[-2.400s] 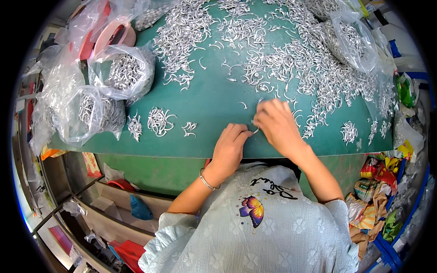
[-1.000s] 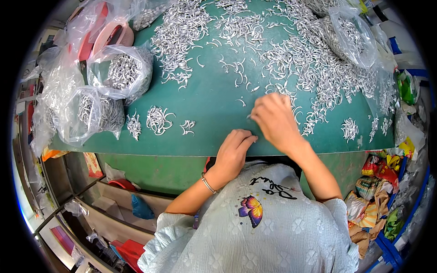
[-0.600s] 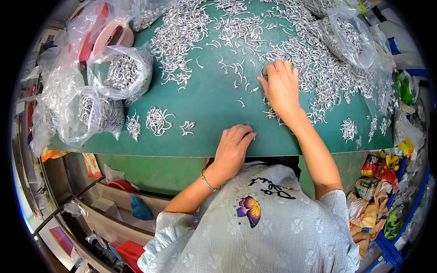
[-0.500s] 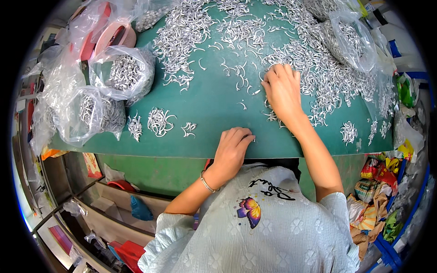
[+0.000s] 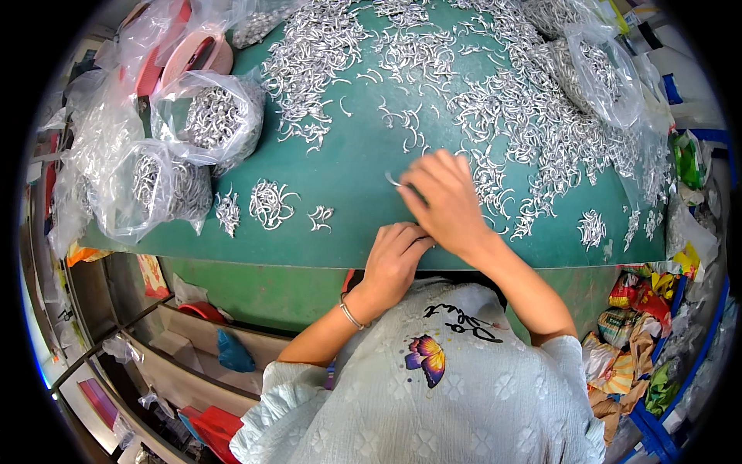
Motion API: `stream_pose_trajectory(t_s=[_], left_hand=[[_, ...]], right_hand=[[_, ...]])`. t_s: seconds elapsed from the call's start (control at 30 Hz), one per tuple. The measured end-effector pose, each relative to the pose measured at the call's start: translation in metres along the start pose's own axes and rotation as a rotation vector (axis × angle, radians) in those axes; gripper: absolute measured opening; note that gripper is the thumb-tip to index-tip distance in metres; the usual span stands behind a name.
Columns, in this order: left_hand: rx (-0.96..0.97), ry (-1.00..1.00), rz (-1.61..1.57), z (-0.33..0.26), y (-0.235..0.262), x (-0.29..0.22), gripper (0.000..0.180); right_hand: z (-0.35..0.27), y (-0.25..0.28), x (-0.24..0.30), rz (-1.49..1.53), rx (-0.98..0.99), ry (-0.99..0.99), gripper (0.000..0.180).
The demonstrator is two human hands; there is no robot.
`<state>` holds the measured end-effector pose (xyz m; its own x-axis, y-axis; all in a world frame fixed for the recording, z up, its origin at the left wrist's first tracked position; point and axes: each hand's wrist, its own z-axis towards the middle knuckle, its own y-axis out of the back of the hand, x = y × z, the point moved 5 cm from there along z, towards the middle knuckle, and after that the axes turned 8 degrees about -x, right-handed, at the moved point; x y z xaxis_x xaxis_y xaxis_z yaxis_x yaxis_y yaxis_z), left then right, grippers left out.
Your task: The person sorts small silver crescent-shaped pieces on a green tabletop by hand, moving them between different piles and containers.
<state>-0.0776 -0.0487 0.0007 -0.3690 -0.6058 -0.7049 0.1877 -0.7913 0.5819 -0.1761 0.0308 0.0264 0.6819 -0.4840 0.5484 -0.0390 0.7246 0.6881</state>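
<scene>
At the near edge of the green table (image 5: 325,174), my left hand (image 5: 393,259) is closed, its fingers curled and pressed together. Whatever its fingertips hold is hidden. My right hand (image 5: 447,203), somewhat smeared by motion, hovers just beyond it with bent fingers. A small curved silver piece (image 5: 393,179) sticks out at my right fingertips. Right of that hand spreads a large heap of similar curved silver pieces (image 5: 533,131). Small groups lie left of my left hand: a round pile (image 5: 270,204), a narrower pile (image 5: 228,213) and a few pieces (image 5: 321,217).
Clear plastic bags of silver pieces (image 5: 212,120) stand at the left, beside a pink basket (image 5: 212,58). Another open bag (image 5: 607,73) lies at the far right. Another small pile (image 5: 592,229) sits near the right edge. Shelving (image 5: 201,363) is below left, colourful packets (image 5: 622,325) below right.
My right hand has come from the heap toward the left and nearer me, up to my left hand, with a curved piece at its fingertips. The left hand has barely moved.
</scene>
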Motion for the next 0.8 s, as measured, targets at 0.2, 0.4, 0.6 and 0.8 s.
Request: stream_pose_trajectory(t_s=[0.2, 0.4, 0.6, 0.8], left_hand=[[-0.045, 0.035, -0.002, -0.006, 0.005, -0.003, 0.025], [-0.05, 0.039, -0.035, -0.006, 0.001, -0.002, 0.027], [-0.032, 0.066, 0.005, -0.007, 0.005, -0.001, 0.026], [-0.058, 0.066, -0.001, -0.006, 0.008, 0.0, 0.026]], right_hand=[[0.007, -0.031, 0.007, 0.103, 0.136, 0.1, 0.016], [0.031, 0.005, -0.045, -0.071, -0.098, -0.205, 0.022], [0.02, -0.012, -0.037, -0.154, 0.058, 0.047, 0.017], [0.012, 0.018, -0.061, -0.021, 0.018, -0.19, 0.015]])
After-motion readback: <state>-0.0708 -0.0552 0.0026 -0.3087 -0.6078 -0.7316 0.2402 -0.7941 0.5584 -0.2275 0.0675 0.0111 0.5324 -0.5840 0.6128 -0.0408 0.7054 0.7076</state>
